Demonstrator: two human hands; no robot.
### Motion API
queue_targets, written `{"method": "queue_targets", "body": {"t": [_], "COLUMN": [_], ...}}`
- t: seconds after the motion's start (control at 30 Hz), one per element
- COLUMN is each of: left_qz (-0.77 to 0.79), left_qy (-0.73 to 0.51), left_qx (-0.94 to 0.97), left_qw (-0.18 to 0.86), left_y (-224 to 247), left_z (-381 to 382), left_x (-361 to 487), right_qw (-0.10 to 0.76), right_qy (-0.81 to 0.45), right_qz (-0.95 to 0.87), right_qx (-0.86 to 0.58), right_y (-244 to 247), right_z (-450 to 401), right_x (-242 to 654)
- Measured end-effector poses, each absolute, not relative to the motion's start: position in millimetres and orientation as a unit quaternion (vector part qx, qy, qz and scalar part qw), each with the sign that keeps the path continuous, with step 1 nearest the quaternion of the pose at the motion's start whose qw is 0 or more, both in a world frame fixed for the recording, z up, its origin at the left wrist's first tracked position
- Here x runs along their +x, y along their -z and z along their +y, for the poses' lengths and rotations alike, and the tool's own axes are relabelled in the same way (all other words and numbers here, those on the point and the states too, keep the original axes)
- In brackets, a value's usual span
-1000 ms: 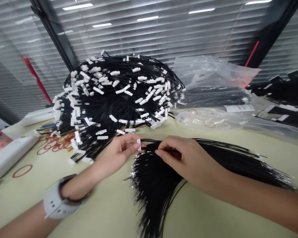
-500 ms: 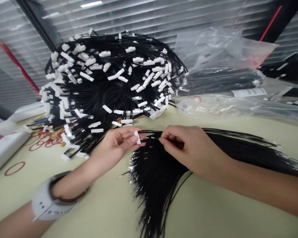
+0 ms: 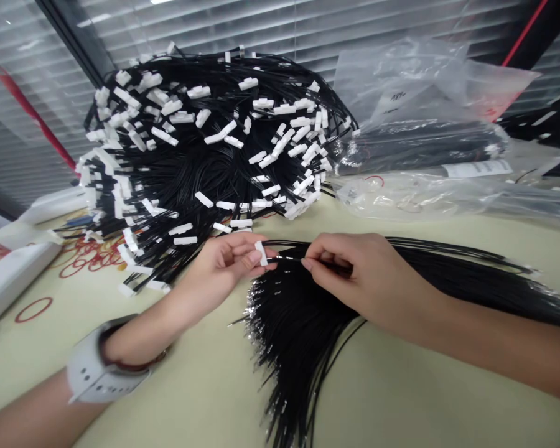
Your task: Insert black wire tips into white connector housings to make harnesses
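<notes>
Between the thumb and fingers of my left hand [image 3: 228, 261] is a small white connector housing [image 3: 261, 253], with black wires running from it to the right. My right hand [image 3: 354, 267] is closed in a pinch on a thin black wire [image 3: 289, 258], whose end points at the housing. Whether the wire tip sits inside the housing is too small to tell. Under and beside my right hand lies a thick fanned bundle of black wires [image 3: 303, 330] with shiny metal terminals at its ends.
A large heap of black cables with white connectors [image 3: 205, 155] stands behind my hands. Red rubber bands [image 3: 93, 252] and a white box [image 3: 14, 277] lie at the left. Clear plastic bags [image 3: 420, 146] are at the back right, before window blinds [image 3: 280, 25].
The whole view has shifted slightly. Both hands keep their grips, with the wire still held close to the white housing.
</notes>
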State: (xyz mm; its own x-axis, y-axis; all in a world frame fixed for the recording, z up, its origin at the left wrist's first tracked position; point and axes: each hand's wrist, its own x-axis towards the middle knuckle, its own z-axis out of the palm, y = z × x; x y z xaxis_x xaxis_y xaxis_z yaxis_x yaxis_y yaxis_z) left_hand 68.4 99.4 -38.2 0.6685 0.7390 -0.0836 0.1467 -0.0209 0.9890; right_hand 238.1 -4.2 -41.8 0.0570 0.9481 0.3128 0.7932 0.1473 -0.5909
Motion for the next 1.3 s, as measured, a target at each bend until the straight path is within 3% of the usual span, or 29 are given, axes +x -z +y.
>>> {"method": "queue_targets", "body": {"t": [0.67, 1.3], "left_qz": [0.311, 0.323], "left_qy": [-0.22, -0.193], "left_qx": [0.705, 0.657], "left_qw": [0.598, 0.653], "left_y": [32.9, 34.1], "left_z": [92.7, 93.8], "left_x": [71.1, 67.7], "right_qw": [0.325, 0.303], "right_qy": [-0.134, -0.121], "right_qz": [-0.701, -0.764], "right_qx": [-0.621, -0.557], "right_y": [42.2, 35.4], "right_z": [-4.1, -3.6], "right_x": [237.1, 242.4]}}
